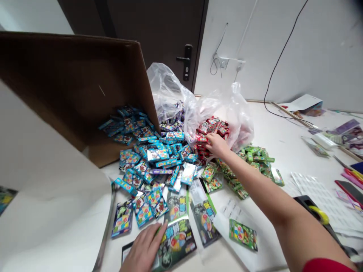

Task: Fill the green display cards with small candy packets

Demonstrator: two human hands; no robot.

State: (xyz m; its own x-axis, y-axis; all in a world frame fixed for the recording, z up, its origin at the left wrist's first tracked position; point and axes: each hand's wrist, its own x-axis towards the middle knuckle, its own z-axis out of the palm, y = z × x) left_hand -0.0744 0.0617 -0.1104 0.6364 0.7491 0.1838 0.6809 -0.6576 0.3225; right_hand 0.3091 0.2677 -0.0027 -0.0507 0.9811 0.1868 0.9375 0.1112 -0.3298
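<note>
My right hand reaches forward into the pile of small red packets spilling from a clear plastic bag; its fingers curl over a red packet. My left hand lies flat, fingers stretched, on a dark printed packet at the near edge. Blue packets spread between both hands, and green packets lie to the right of my forearm.
A tipped brown cardboard box holds more blue packets at the left. A second clear bag with purple packets stands behind. White sheets, pens and a black tool with yellow lie at the right. Door and wall behind.
</note>
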